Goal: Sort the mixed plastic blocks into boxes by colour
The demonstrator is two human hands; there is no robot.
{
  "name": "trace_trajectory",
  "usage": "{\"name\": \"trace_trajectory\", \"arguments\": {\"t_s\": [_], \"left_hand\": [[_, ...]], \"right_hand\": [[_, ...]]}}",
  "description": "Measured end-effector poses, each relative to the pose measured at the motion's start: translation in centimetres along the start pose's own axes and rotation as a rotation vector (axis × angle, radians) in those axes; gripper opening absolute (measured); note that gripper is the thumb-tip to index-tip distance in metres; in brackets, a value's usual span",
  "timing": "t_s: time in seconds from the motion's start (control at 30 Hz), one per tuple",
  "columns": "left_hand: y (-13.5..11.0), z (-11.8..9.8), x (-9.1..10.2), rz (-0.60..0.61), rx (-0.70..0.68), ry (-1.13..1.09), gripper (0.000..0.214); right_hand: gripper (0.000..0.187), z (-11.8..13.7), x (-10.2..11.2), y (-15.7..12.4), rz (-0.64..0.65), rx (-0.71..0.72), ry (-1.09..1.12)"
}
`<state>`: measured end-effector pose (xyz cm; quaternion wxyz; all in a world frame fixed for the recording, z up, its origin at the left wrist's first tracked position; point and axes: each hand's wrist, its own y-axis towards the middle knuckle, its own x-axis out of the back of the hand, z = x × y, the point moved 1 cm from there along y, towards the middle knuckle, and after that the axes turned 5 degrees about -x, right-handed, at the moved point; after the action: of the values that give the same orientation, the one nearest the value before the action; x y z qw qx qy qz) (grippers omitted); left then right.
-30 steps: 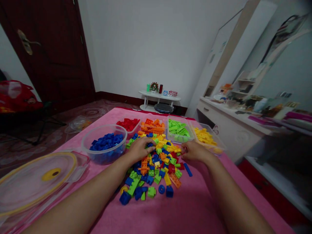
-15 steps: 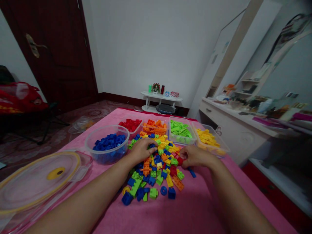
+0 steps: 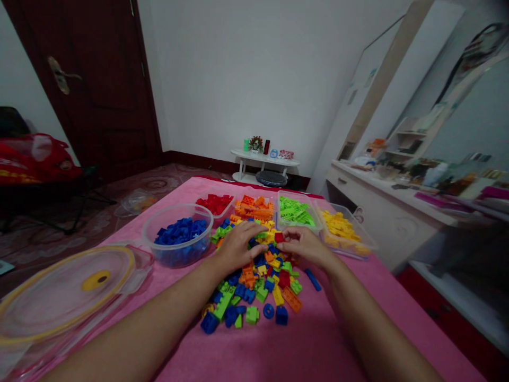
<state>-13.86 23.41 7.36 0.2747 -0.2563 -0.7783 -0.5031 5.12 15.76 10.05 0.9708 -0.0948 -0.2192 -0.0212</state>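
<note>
A mixed heap of plastic building bricks (image 3: 251,292) in blue, green, yellow, orange and red lies on the pink cloth. My right hand (image 3: 306,245) pinches a red brick (image 3: 279,237) between thumb and fingers above the heap's right side. Over the middle of the heap, my left hand (image 3: 241,245) is palm down, its thumb apart from the fingers and nothing visible held. Sorted bricks fill the tubs behind: blue bricks (image 3: 181,232) in a round bowl (image 3: 149,233), then red bricks (image 3: 214,203), orange bricks (image 3: 254,208), green bricks (image 3: 295,210) and yellow bricks (image 3: 341,227).
Clear lids with a yellow ring (image 3: 67,292) lie on the left of the pink cloth (image 3: 302,350). A single long blue piece (image 3: 313,279) lies right of the heap. On the right stands a cluttered white dresser (image 3: 366,185); a low white table (image 3: 265,157) is by the wall.
My right hand has lifted the red brick and moved it left and up, toward my left hand. My left hand has shifted slightly right. The view has turned a little.
</note>
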Motion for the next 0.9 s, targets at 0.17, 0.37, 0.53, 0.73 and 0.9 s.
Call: {"name": "trace_trajectory", "arguments": {"t_s": [0.17,0.37,0.53,0.73,0.9], "left_hand": [[0.0,-0.4,-0.2,0.008,-0.028,-0.038,0.031],[-0.1,-0.2,-0.3,-0.002,-0.002,-0.033,0.029],[-0.1,-0.2,-0.2,-0.045,0.052,-0.064,0.029],[0.0,0.6,-0.7,-0.06,0.109,-0.104,0.025],[0.0,1.0,-1.0,-0.052,0.118,-0.095,0.024]], "right_hand": [[0.034,0.5,-1.5,-0.1,0.05,0.043,0.03],[0.042,0.5,-2.5,0.0,0.137,0.056,0.084],[0.038,0.6,-2.6,0.0,0.136,0.066,0.204],[0.032,0.1,-1.8,0.5,0.04,-0.006,0.502],[0.031,-0.1,-1.7,0.7,0.003,-0.017,0.502]]}}
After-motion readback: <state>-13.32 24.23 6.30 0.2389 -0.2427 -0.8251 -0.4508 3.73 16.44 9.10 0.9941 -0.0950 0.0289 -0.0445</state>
